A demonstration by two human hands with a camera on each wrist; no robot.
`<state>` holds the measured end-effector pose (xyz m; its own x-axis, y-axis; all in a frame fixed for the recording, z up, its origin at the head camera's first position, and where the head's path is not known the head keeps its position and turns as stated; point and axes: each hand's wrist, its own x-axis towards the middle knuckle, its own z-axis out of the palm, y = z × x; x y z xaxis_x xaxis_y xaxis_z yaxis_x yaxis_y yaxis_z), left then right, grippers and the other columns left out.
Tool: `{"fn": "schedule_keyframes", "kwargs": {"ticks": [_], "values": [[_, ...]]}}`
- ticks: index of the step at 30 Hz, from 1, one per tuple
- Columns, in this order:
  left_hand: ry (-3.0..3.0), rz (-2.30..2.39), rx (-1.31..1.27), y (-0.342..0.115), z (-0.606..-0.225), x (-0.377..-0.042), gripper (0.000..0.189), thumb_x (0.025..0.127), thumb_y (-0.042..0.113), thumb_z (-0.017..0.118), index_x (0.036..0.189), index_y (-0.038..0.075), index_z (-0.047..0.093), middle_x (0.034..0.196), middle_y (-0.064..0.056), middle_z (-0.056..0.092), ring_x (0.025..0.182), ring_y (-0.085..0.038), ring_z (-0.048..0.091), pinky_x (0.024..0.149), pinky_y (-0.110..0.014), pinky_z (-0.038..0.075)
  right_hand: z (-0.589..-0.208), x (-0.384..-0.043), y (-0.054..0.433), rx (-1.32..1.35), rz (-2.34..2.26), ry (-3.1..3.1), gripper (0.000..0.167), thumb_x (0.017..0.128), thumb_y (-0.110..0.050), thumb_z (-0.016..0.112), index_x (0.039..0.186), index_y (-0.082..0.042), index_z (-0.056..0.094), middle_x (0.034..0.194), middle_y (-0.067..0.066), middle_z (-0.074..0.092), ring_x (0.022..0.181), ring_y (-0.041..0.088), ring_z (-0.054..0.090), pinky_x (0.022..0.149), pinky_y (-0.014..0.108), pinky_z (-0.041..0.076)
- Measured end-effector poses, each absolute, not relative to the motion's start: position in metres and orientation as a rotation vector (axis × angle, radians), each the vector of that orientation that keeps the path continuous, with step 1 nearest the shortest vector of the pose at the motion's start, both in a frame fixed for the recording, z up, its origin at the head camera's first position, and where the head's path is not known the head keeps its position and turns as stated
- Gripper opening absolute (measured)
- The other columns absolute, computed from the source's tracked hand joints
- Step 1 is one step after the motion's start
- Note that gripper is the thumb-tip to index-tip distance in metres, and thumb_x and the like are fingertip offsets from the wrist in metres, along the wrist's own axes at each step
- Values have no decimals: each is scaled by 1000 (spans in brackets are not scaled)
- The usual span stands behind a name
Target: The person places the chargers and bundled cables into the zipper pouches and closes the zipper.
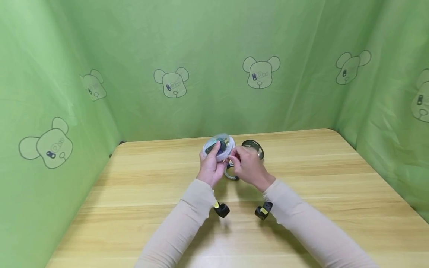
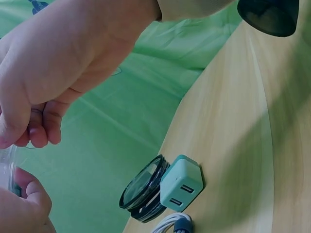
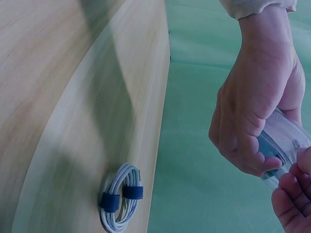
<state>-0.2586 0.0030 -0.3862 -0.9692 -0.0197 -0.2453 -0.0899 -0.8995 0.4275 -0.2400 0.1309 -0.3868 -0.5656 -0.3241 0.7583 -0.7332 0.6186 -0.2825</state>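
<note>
My left hand holds a round clear plastic container tilted above the table, its thumb across the top. Dark and bluish contents, too unclear to name, show through it. My right hand pinches at the container's right rim. From the left wrist view, right fingertips meet the container's edge, with a fine strand just below them. The right wrist view shows left fingers curled round the container; the right hand is partly cut off there.
Beyond the right hand stands a dark-rimmed round case. Beside it is a pale green charger with two USB slots. A coiled white cable with blue straps lies on the wooden table. Green curtains surround the table.
</note>
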Motion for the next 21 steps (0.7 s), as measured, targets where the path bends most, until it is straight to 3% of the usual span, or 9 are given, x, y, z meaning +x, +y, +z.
{"fn": "schedule_keyframes", "kwargs": {"ticks": [9,21], "values": [[718,2989,-353,2,-386,-261,71,91,-2,62,141,23,17,146,-21,26,123,-37,49,93,-41,52,-385,-241,133,832,786,-2160,14,78,5,72,79,0,59,69,7,57,60,21,52,56,36,49],[725,2983,-347,0,-388,-260,71,89,-5,63,139,22,21,143,-21,30,120,-37,52,90,-38,53,-385,-241,137,807,797,-2183,12,79,4,70,82,0,59,71,9,58,62,22,54,55,35,50]]}}
